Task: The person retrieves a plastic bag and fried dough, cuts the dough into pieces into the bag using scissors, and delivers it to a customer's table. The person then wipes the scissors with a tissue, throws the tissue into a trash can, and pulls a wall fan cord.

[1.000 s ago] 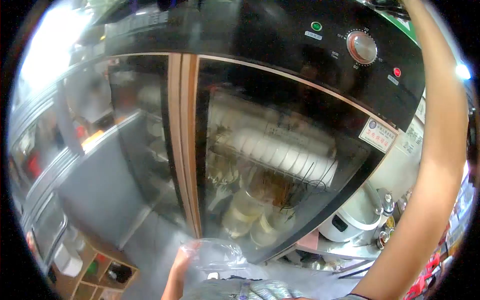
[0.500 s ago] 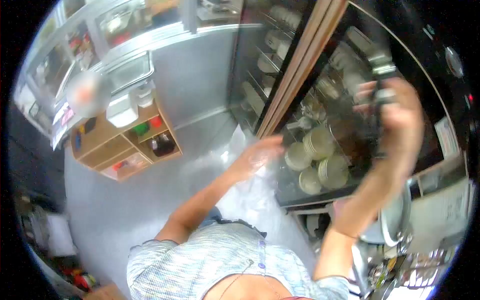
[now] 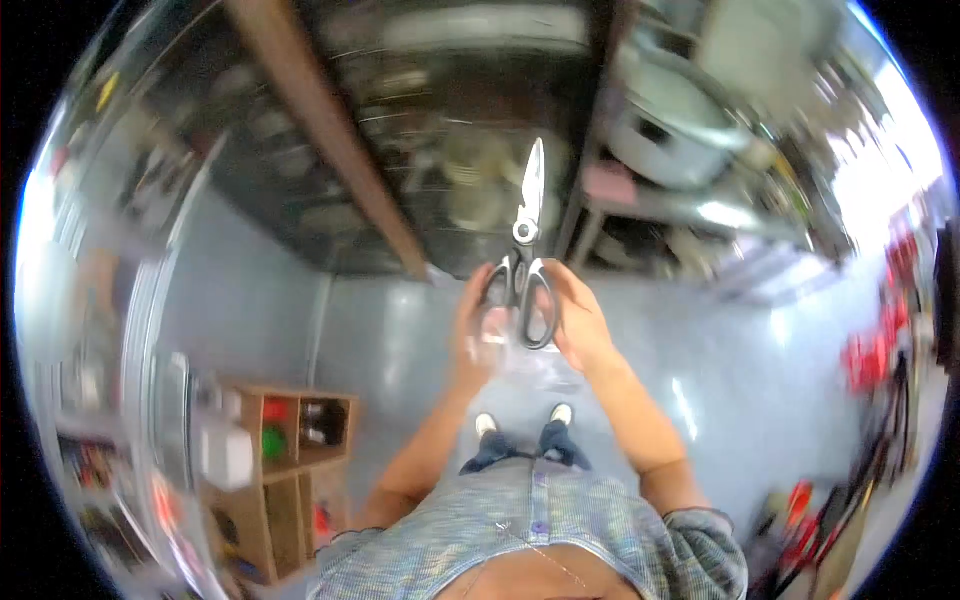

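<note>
One pair of scissors [image 3: 525,232], tip [image 3: 540,146] and long axis forward, right fingers [image 3: 575,297] on handle [image 3: 539,345], left fingers [image 3: 474,302] unclear

No legible text on my feed; scissors [image 3: 525,232], cabinet [image 3: 450,110] and pot [image 3: 690,160] all give me nothing readable, most of it blurred.

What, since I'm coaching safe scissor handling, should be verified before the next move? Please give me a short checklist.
1. Scissors blades closed: ok.
2. Tips pointing away from the person's body: ok.
3. Right hand at the handles, not the blades: ok.
4. Left hand off the blades: ok, beside the handles.
5. Clear plastic firmly gripped: cannot tell, too blurred.
6. Tip clearance from the cabinet: cannot tell from this view.
</note>
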### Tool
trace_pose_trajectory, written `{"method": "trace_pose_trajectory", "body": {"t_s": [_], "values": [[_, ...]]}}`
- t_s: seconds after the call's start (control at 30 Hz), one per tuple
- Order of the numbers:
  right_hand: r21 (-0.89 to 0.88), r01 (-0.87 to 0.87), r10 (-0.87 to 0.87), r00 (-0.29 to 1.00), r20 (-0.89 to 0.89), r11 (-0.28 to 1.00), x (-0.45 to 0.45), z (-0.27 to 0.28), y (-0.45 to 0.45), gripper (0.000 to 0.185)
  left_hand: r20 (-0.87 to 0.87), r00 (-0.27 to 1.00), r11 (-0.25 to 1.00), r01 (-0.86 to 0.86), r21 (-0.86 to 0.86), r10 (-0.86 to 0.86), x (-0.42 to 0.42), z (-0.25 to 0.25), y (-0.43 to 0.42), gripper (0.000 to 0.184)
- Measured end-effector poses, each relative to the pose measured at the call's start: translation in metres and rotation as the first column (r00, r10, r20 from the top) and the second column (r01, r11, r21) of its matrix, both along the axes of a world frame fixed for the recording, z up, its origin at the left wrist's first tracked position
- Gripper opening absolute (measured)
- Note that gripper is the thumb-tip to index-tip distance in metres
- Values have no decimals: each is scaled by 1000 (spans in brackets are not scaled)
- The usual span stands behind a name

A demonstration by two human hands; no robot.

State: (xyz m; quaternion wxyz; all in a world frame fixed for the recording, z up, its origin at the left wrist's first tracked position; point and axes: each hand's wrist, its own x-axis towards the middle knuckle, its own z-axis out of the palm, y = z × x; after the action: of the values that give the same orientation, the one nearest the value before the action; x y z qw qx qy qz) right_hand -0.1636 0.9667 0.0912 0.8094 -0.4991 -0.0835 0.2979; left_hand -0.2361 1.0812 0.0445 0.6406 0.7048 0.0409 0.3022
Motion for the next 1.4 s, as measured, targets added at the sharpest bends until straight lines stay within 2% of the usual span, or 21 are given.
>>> {"method": "trace_pose_trajectory", "body": {"t_s": [0.03, 0.1, 0.2, 0.27, 0.37, 0.47, 0.5, 0.57, 0.67, 0.77, 0.83, 0.9, 0.97, 1.0, 1.07, 1.1, 1.17, 1.2, 1.27, 1.37, 1.4], "values": [[53, 15, -11, 997, -77, 998, 1, -17, -30, 31, -142, 979, 987, 137, -80, -147, 6, 1, -13, 48], [128, -73, 105, 958, -266, 989, -10, -44, -101, 34, -106, 946, 951, 297, -82, -305, 3, -17, -64, 48], [384, -26, 77, 990, -117, 923, -23, -73, -203, 36, -133, 819, 819, 518, -246, -558, 10, -33, -153, 50], [289, 58, -42, 997, -62, 956, -37, -84, -272, 42, -103, 732, 738, 658, -147, -673, 14, -51, -221, 50], [143, 185, -196, 979, 63, 972, -58, -74, -381, 40, 1, 497, 477, 835, -274, -868, 24, -75, -334, 51], [48, 501, -503, 859, 97, 864, -88, -67, -469, 33, -170, 446, 439, 895, 76, -879, 30, -72, -424, 49], [-22, 570, -556, 808, 198, 821, -94, -66, -496, 30, -217, 361, 379, 924, -44, -907, 38, -100, -448, 44], [-34, 663, -643, 736, 213, 748, -102, -85, -562, 43, -388, 342, 342, 937, 72, -856, 58, -132, -502, 39], [-71, 747, -709, 653, 266, 661, -95, -94, -594, 51, -510, 301, 352, 936, -3, -805, 77, -160, -537, 38], [-11, 927, -892, 363, 271, 374, -68, -120, -630, 30, -437, 72, 179, 961, -210, -897, 85, -134, -611, 43], [1, 986, -930, 157, 331, 166, -53, -134, -665, 19, -356, -31, 63, 966, -250, -934, 98, -151, -670, 45], [-107, 993, -924, -6, 383, -51, -50, -135, -690, 20, -325, -153, -27, 932, -361, -933, 105, -154, -719, 45], [-109, 959, -892, -197, 406, -261, -50, -124, -726, 23, -450, -224, -91, 950, -298, -864, 103, -132, -769, 43], [-130, 955, -946, -235, 225, -268, -54, -143, -752, 28, -479, -278, -153, 946, -285, -833, 104, -135, -801, 43], [-8, 840, -742, -474, 474, -542, -72, -130, -786, 32, -682, -341, -189, 938, -289, -647, 89, -108, -862, 42], [-72, 802, -732, -499, 463, -593, -87, -145, -803, 34, -438, -538, -303, 812, -499, -720, 87, -139, -884, 49], [-90, 713, -663, -587, 465, -695, -101, -153, -843, 37, -315, -714, -466, 665, -584, -625, 76, -124, -943, 64], [-41, 659, -595, -648, 476, -751, -105, -144, -861, 38, -294, -760, -606, 643, -469, -579, 67, -130, -975, 65], [23, 637, -540, -672, 506, -771, -120, -155, -906, 28, -50, -866, -806, 482, -345, -497, 48, -138, -1033, 62], [11, 559, -483, -727, 489, -829, -136, -155, -981, 21, -233, -957, -840, 266, -472, -172, 54, -119, -1116, 64], [25, 546, -473, -746, 469, -837, -141, -160, -1012, 22, -229, -957, -857, 263, -443, -176, 56, -116, -1144, 62]]}}
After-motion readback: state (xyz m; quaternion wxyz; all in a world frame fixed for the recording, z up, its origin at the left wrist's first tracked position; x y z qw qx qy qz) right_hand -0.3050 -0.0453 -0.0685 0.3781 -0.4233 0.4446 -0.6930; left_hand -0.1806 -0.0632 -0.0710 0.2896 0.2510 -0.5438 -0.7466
